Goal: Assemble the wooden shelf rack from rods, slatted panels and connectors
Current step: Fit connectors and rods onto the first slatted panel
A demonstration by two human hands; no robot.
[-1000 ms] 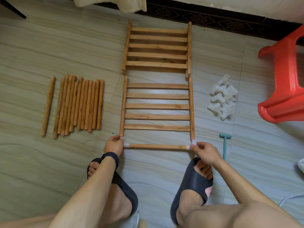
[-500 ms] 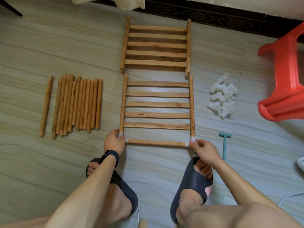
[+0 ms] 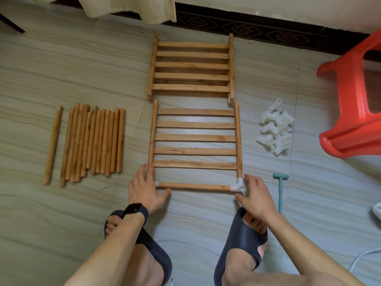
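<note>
A slatted panel [image 3: 194, 138] of five light-brown slats lies flat at centre. A rod [image 3: 193, 186] spans its 6 o'clock end, plugged into a white connector [image 3: 239, 186] at the right corner. A second panel [image 3: 190, 66] lies at 12 o'clock, loose rods [image 3: 92, 141] side by side at 9, and spare connectors [image 3: 275, 129] heaped at 3.

Left hand [image 3: 144, 188] sits right over the near-left corner of the slatted panel [image 3: 194, 138]. Only a sliver of the white connector [image 3: 156, 184] peeks out, the rest is covered. On the right, the red stool [image 3: 350, 112] runs out of view, and so does a white cable [image 3: 360, 259]. The connector pile [image 3: 275, 131] is too jumbled to count. The far panel stack [image 3: 191, 67]: how many layers, can't tell.
</note>
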